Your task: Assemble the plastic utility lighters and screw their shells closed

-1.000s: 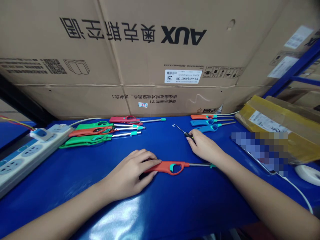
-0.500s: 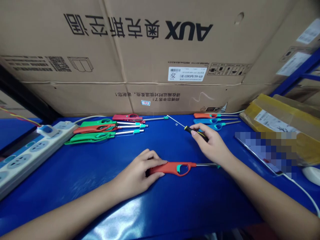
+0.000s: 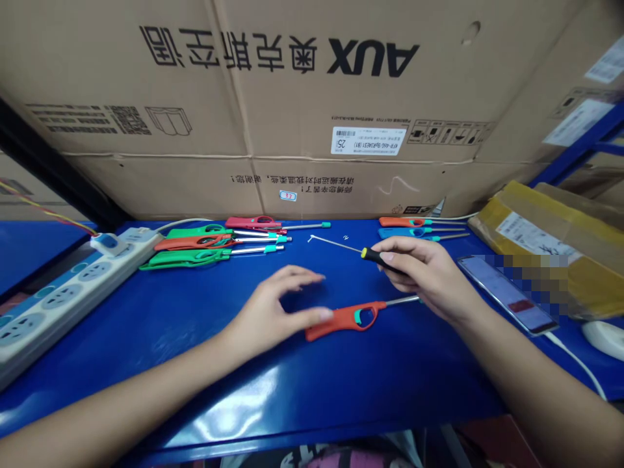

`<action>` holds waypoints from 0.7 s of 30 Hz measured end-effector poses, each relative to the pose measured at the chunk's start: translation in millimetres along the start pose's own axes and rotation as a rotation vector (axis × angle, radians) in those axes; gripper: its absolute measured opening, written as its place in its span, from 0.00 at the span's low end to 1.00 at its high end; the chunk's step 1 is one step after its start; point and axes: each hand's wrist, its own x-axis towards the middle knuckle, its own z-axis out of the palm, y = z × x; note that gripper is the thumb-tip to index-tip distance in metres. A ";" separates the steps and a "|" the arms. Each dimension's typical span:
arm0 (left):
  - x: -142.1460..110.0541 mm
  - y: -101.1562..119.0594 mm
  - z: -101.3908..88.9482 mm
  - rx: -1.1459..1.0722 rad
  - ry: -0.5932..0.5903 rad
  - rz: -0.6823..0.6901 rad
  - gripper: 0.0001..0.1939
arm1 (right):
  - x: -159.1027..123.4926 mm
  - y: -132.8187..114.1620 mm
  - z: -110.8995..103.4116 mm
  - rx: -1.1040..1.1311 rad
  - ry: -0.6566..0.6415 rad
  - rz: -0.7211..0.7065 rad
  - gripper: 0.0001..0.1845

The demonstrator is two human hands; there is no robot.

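An orange gas lighter with a teal trigger lies on the blue table, its metal tube running to the right. Over its rear end, my left hand is open; the thumb reaches the handle and the fingers are raised apart from it. My right hand grips a screwdriver with a black and yellow handle, its thin shaft pointing left. A small white piece shows at the shaft's tip. The end of the lighter's tube is partly hidden behind my right hand.
Several green and orange lighters and a red lighter lie back left, by a power strip. Orange and blue lighters lie back right. A phone with a cable and a yellow-taped box are right. A large carton stands behind.
My left hand has loosened from the orange lighter and its fingers have spread. The lighter has tilted slightly. My right hand has moved a little to the right with the screwdriver.
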 end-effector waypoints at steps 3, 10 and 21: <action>7.2 20.4 -17.3 -0.272 0.172 -0.134 0.26 | -5.0 -15.9 -0.3 -0.136 -0.023 -0.015 0.14; 4.4 21.3 -25.9 -0.586 0.197 -0.264 0.18 | -9.0 -31.7 9.8 -0.412 -0.079 -0.138 0.10; 5.4 7.3 -9.7 -1.080 0.411 -0.556 0.13 | -16.9 1.0 31.2 -0.417 0.319 -0.525 0.05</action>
